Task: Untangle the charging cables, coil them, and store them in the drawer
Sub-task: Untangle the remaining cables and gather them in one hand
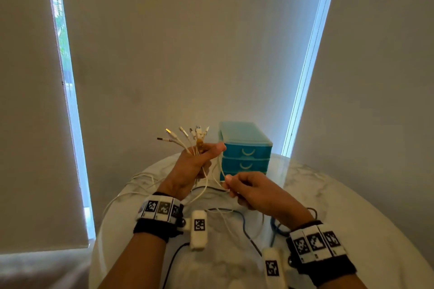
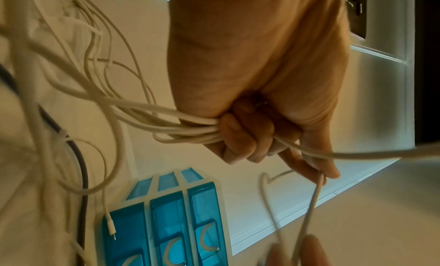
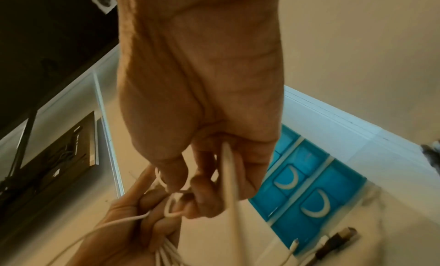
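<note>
Marble table (image 1: 328, 195); cables (image 1: 187, 143) fisted left hand (image 1: 195, 164)

Head overview; close wrist views

Both wrists wear black bands (image 1: 155, 227) carrying white blocks with black square markers (image 1: 314, 243); white marker-tagged camera pods (image 1: 199, 227) jut from each.

The round white marble table (image 1: 328, 195) carries a blue drawer unit (image 1: 246, 150) at its far side. Loose white cables (image 1: 141, 180) and a dark cable (image 1: 246, 234) lie on it.
</note>
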A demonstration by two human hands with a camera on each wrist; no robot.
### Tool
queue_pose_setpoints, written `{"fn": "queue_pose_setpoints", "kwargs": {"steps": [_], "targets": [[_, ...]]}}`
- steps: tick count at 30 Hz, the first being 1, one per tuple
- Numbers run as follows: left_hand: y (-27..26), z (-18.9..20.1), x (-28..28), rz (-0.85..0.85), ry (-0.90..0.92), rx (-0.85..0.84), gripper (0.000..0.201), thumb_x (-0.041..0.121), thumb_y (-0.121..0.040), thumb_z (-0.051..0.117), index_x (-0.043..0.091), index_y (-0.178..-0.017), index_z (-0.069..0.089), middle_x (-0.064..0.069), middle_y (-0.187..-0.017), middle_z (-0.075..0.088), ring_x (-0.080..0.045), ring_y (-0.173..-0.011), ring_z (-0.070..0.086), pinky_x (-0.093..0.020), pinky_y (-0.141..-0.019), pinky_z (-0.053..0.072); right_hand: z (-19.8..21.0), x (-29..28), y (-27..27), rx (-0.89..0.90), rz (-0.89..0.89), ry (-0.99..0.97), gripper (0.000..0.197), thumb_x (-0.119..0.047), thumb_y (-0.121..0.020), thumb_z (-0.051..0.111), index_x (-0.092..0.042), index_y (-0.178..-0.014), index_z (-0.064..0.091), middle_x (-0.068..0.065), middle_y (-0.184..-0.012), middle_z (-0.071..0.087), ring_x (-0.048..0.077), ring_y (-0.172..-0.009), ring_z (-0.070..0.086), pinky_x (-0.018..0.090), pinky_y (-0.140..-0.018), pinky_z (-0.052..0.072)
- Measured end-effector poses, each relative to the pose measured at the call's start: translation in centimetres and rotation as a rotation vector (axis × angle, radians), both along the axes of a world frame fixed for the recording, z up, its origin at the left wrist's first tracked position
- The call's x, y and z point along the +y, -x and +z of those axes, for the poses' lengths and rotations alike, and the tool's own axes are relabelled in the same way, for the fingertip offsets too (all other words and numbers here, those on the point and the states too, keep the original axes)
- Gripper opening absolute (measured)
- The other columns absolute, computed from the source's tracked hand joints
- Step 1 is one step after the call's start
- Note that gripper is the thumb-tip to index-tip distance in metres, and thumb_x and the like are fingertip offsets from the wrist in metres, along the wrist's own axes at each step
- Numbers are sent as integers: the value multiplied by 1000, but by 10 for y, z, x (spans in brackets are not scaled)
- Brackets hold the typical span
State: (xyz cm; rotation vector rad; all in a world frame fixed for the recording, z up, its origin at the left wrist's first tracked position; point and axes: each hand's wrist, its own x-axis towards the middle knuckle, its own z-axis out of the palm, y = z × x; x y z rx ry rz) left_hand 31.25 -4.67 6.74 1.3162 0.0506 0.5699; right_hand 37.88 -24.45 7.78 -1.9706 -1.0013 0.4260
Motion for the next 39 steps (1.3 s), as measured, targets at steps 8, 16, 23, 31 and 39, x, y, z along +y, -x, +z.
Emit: {"fn": "queue_pose_setpoints", "kwargs": {"steps": [8, 16, 23, 31, 39], "targets": [[8, 3, 2, 6, -127, 83, 47, 43, -82, 88, 3, -105, 81, 1, -62, 40, -12, -55, 33, -28, -51, 26, 25, -6, -16, -511, 109, 294, 19, -44, -108, 60, -30, -114, 72, -19, -104, 66, 2, -100, 63, 22, -91, 51], [13, 7, 2, -4, -229, 69, 43, 46, -80, 86, 8, -102, 82, 1, -65, 45, -11, -55, 35, -25, -50, 30, 40, 5, -27, -615, -61, 428, 16, -31, -106, 68, -19, -95, 70, -4, -99, 70, 12, -91, 66, 21, -77, 50], [11, 11, 7, 193, -131, -46, 44, 58, -91, 73, 23, -115, 81, 2, -63, 42, -11, -54, 36, -26, -50, 31, 53, 0, -29, -313, -284, 83, 14, -35, -106, 67, -22, -102, 71, -4, -72, 76, 3, -55, 72, 15, -60, 51], [24, 21, 46, 404, 496, -372, 36, 49, -110, 54, 27, -81, 54, 10, -65, 36, -5, -49, 24, -20, -43, 20, 50, -53, -71, 408, -786, -1230, 9, -14, -109, 58, -9, -114, 63, 0, -79, 66, 15, -71, 77, 19, -55, 53], [23, 22, 40, 459, 463, -492, 37, 46, -113, 47, 28, -81, 50, 10, -65, 29, -7, -52, 18, -23, -45, 16, 62, 23, -113, 409, -964, -1370, 22, -17, -112, 45, -3, -126, 55, -1, -96, 60, 17, -85, 68, 28, -70, 58]]}}
